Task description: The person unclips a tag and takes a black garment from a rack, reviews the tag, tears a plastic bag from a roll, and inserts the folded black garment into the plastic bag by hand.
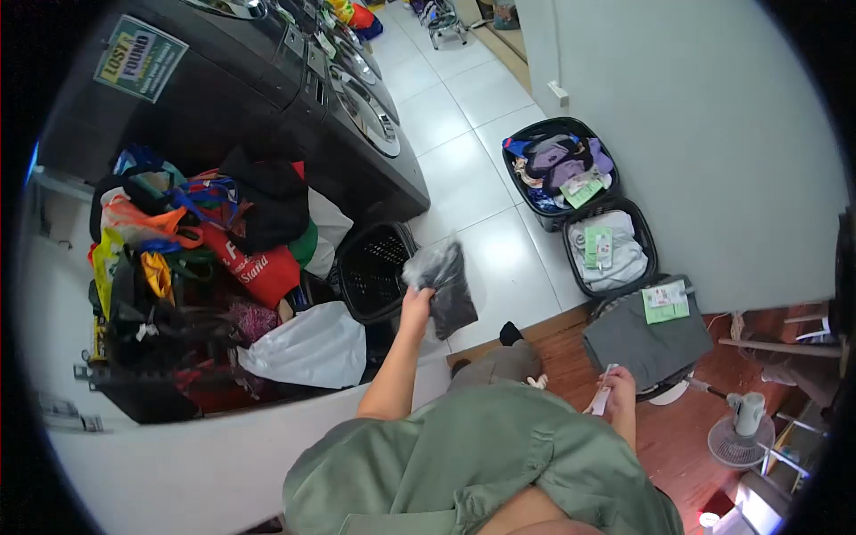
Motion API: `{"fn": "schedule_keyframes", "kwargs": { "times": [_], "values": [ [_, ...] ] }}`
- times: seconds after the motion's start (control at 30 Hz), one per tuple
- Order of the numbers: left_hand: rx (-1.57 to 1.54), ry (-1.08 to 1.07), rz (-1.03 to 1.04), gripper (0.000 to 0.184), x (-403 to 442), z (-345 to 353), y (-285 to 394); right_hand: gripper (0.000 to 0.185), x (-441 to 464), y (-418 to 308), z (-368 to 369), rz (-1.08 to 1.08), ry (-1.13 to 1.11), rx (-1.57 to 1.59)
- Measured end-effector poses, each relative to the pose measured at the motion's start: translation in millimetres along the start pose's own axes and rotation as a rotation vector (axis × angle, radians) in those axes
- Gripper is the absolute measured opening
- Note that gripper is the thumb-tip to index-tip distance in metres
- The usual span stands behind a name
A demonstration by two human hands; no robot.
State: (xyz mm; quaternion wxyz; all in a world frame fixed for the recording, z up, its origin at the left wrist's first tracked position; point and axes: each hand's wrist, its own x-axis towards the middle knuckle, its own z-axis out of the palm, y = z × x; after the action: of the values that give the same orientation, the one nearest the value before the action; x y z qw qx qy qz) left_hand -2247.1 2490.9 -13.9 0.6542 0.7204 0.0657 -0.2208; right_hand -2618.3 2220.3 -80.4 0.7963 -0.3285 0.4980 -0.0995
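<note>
My left hand [417,303] grips the near-left edge of a clear plastic bag [453,294] with dark folded cloth inside, held over the white floor tiles beside a black empty-looking basket [373,270]. Lower right, my right hand [617,390] has its fingers closed round a small whitish strip [604,389] that I cannot make out clearly. Just beyond that hand, a dark grey folded cloth [633,339] lies on a basket, with a green and white slip [666,301] on top.
Two black baskets of clothes, one purple and blue [560,165], one pale grey [615,254], stand along the right wall. Bags, including a red one [254,267], pile up at left below dark machines [364,107]. A fan [742,437] stands lower right.
</note>
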Motion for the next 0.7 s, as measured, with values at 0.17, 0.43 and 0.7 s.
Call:
{"fn": "schedule_keyframes", "kwargs": {
  "times": [0.17, 0.43, 0.7],
  "values": [
    [0.061, -0.205, 0.037, 0.031, 100.8, 36.5, 63.5, 0.023, 70.4, -55.4, 64.2, -0.045, 0.196, 0.024],
    [-0.125, -0.143, 0.048, 0.036, 276.1, 25.2, 146.6, 0.025, 232.8, -140.2, 214.8, 0.120, 0.265, -0.077],
    [-0.052, 0.056, 0.073, 0.038, 469.1, -0.7, 194.8, 0.006, 521.8, -246.7, 515.5, 0.054, -0.088, -0.266]
  ]
}}
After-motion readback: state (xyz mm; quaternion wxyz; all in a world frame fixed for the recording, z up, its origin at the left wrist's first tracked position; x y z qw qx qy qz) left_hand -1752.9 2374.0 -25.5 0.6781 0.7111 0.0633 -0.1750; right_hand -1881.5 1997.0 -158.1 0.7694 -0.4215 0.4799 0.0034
